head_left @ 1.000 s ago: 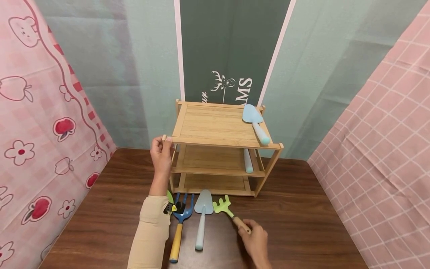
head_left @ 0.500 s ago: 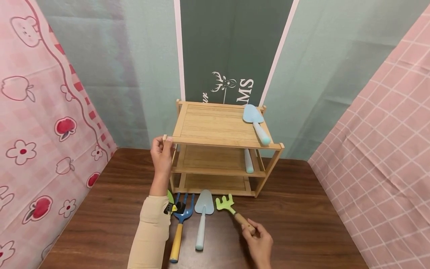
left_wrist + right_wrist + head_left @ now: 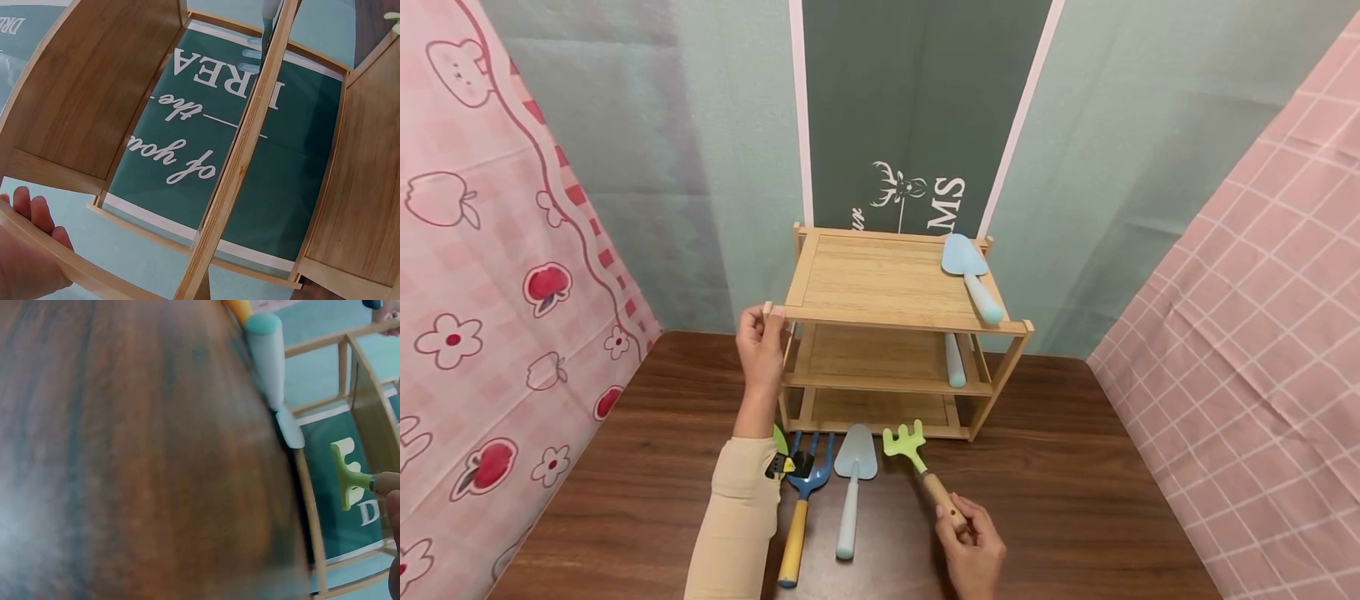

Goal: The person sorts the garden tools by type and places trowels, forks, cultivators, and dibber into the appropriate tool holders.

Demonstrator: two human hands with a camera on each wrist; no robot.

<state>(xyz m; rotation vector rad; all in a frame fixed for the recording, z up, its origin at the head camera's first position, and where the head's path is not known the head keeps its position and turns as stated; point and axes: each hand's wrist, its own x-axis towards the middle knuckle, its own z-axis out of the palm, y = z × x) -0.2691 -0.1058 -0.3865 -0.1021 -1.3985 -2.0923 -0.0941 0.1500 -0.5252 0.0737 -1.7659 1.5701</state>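
Note:
My right hand (image 3: 973,550) pinches the wooden handle of a small green hand rake (image 3: 907,442), its tines pointing toward the shelf. The rake also shows in the right wrist view, with the fingers at its handle. My left hand (image 3: 762,346) grips the front left corner of a three-tier wooden shelf (image 3: 872,279); its fingers curl behind the bar in the left wrist view. On the top tier, at the right, lies a pale blue trowel (image 3: 964,255). A similar pale handle (image 3: 954,360) rests on the middle tier, its far end hidden under the top board.
On the brown table (image 3: 1060,483), in front of the shelf, lie a pale trowel (image 3: 855,454) and a blue garden fork (image 3: 809,477) with a yellow handle. A green tool (image 3: 781,439) is mostly hidden behind the left sleeve. Curtains (image 3: 730,167) stand behind and at both sides.
The right hand has shifted slightly right with the rake, whose head has swung a little right and away toward the shelf. The left hand keeps its place on the shelf corner.

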